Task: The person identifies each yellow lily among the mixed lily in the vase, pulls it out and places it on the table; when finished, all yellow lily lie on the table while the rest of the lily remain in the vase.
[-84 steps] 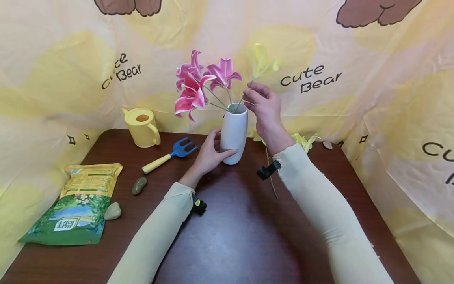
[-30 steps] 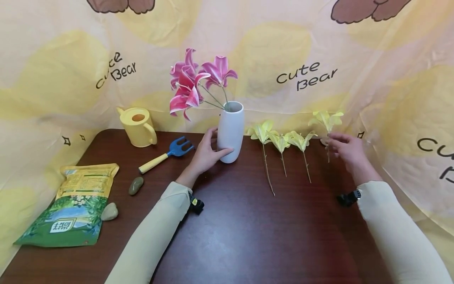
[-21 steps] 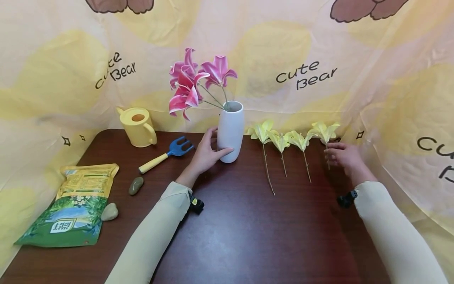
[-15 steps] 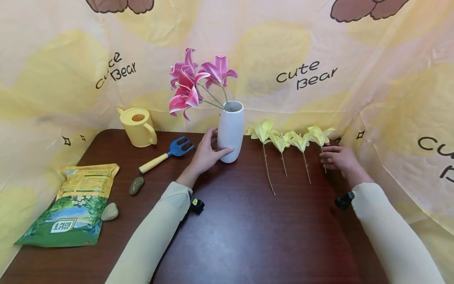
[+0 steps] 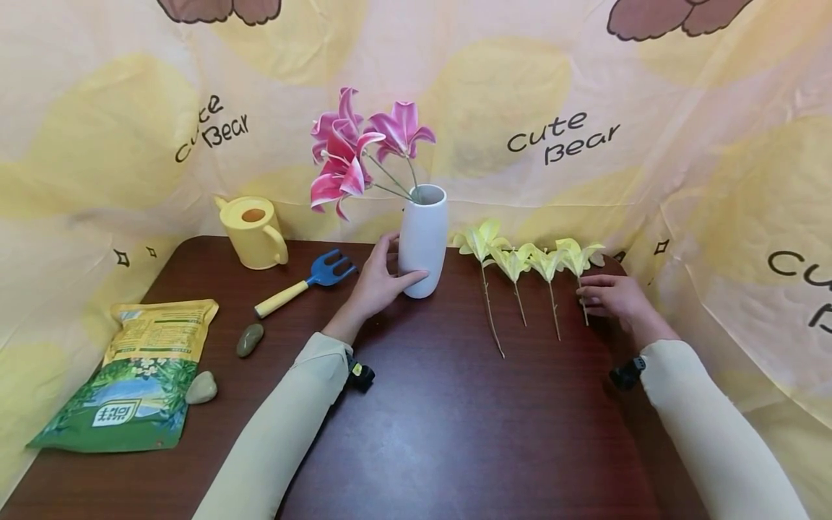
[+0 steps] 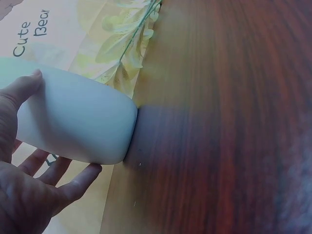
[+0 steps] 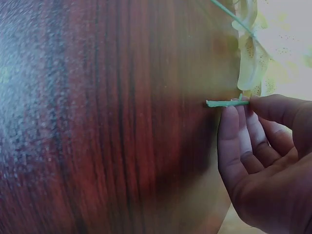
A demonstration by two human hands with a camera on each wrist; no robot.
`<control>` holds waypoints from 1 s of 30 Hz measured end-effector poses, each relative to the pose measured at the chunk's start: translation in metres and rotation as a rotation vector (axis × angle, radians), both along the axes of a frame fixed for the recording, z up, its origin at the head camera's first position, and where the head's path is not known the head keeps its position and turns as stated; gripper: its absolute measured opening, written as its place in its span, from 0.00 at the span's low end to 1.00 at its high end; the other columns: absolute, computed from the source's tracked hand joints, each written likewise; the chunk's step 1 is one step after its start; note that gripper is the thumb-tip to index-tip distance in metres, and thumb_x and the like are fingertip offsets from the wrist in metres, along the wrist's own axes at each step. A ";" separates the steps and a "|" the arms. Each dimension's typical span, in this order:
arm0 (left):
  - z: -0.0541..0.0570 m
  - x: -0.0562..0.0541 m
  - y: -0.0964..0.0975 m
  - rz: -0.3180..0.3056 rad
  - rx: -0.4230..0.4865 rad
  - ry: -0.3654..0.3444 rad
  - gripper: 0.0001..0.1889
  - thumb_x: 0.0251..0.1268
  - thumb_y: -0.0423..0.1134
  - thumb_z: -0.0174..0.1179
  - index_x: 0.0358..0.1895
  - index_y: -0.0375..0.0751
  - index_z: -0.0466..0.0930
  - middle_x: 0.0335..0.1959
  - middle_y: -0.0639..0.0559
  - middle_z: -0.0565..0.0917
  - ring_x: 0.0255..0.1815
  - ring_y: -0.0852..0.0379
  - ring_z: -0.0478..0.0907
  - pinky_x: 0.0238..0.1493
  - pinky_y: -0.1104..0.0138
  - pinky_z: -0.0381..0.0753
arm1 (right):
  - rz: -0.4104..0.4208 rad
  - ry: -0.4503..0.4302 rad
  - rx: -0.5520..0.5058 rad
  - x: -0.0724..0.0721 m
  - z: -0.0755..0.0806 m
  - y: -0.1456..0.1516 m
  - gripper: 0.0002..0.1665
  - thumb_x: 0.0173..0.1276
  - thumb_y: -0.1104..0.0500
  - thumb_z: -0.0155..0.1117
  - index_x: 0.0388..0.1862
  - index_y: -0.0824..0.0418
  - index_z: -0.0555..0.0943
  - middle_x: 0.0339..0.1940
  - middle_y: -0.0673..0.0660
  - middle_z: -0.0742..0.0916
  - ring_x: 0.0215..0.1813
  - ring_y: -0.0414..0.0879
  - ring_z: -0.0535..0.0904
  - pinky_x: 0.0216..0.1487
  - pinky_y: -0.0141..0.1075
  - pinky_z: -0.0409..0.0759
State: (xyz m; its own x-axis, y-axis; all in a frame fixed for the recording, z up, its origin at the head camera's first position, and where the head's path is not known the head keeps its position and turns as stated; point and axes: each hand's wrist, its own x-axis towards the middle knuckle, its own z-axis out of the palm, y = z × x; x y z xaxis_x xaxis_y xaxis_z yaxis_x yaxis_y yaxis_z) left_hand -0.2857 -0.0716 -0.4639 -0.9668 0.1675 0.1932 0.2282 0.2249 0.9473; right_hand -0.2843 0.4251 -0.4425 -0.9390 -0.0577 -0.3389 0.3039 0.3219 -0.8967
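Observation:
A white vase [image 5: 424, 242] stands upright at the back of the table, three pink lilies [image 5: 347, 177] leaning leftward out of its mouth. My left hand [image 5: 380, 285] grips its lower body from the left, thumb across the front; in the left wrist view the vase [image 6: 83, 117] lies between thumb and fingers. On the right, my right hand [image 5: 620, 300] pinches the stem of a yellow lily [image 5: 575, 256], the rightmost of a row. Its green stem end [image 7: 222, 103] sticks out past thumb and fingertips in the right wrist view.
Three more yellow lilies, the leftmost lily [image 5: 481, 242] nearest the vase, lie side by side. Left of the vase are a blue hand fork [image 5: 331, 269], a yellow watering can [image 5: 250, 242], a dark pebble [image 5: 250, 340], a pale stone [image 5: 201, 388] and a printed bag [image 5: 139, 375].
Earlier my right hand held a yellow lily at the vase's mouth. It moved to the right, then lowered and slid a lily leftward beside the others. My left hand stays on the vase.

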 end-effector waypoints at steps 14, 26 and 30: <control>-0.003 -0.001 -0.001 -0.015 0.013 0.001 0.47 0.70 0.47 0.81 0.86 0.54 0.62 0.77 0.43 0.75 0.78 0.39 0.79 0.73 0.40 0.86 | 0.030 0.013 0.030 0.003 -0.007 0.004 0.13 0.88 0.65 0.57 0.57 0.49 0.84 0.38 0.37 0.94 0.43 0.34 0.92 0.48 0.31 0.93; -0.001 0.000 -0.003 -0.026 0.012 -0.025 0.47 0.71 0.48 0.80 0.88 0.54 0.62 0.80 0.44 0.75 0.81 0.41 0.77 0.75 0.41 0.85 | 0.036 -0.006 0.103 0.005 -0.001 0.000 0.27 0.89 0.64 0.57 0.80 0.75 0.71 0.39 0.36 0.94 0.43 0.34 0.91 0.49 0.31 0.93; -0.001 0.001 -0.006 -0.012 -0.015 -0.016 0.47 0.71 0.50 0.80 0.88 0.55 0.64 0.80 0.44 0.76 0.80 0.42 0.77 0.77 0.41 0.83 | 0.023 -0.006 0.104 0.006 0.003 -0.004 0.32 0.88 0.64 0.58 0.82 0.80 0.67 0.39 0.37 0.94 0.43 0.34 0.92 0.49 0.32 0.93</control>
